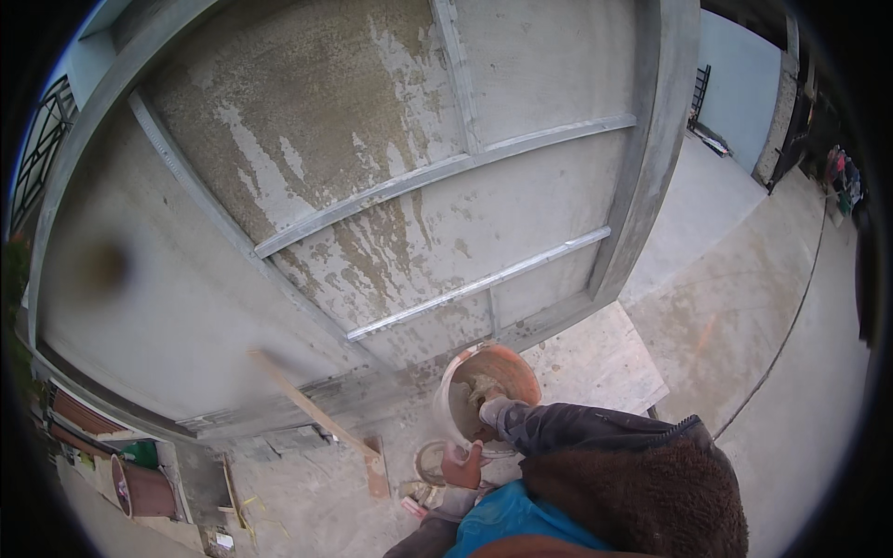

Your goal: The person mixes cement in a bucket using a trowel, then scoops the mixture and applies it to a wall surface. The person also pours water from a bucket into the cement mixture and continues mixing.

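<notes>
Orange round bucket with a grey-coated interior: positioned at the foot of the grey plastered wall, beside the pale flat board. Right hand: inserted in the bucket; grip obscured, state cannot be told. Left hand: at the bucket's near side; whether its grip is closed cannot be told. Long wooden strip: left of the bucket, tilted.

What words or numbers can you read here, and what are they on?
None that I can read.
The bucket and the grey wall show no readable lettering.
The small white thing at the lower left is too small and blurred to tell.
</notes>
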A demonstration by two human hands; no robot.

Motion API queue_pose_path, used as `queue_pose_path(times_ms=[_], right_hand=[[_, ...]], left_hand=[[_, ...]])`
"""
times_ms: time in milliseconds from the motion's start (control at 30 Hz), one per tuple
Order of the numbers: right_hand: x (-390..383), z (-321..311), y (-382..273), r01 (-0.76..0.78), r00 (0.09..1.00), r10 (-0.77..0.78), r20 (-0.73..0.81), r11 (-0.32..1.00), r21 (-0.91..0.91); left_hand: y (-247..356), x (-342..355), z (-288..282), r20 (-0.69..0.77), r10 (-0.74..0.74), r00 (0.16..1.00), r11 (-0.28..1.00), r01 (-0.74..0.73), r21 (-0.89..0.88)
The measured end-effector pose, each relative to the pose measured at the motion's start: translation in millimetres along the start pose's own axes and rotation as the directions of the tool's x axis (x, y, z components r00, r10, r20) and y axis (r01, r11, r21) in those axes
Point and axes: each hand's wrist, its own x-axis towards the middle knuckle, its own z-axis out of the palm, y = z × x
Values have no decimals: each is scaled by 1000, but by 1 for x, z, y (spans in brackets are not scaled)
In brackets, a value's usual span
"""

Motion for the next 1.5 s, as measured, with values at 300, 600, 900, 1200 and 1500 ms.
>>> queue_pose_path(times_ms=[300, 600, 900, 1200, 1500], right_hand=[[-222, 197, -236, 25, 424, -372, 826, 916, 400], [-99, 58, -235, 197, 948, -173, 268, 978, -69], [-22, 10, -217, 55, 991, -96, 95, 927, 370], [-309, 149, -434, 358, 239, -754, 612, 654, 666], [-20, -28, -210, 65, 998, -61, -31, 978, 199]], left_hand=[[-57, 53, 64, -21, -333, 943, 745, 250, -619], [-6, 66, 134, 70, -146, 987, 931, 160, -327], [4, 63, 171, 153, -231, 961, 854, 276, -442], [3, 91, 195, 127, -241, 962, 879, 272, -392], [32, 69, 194, 153, -23, 988, 989, 45, -143]])
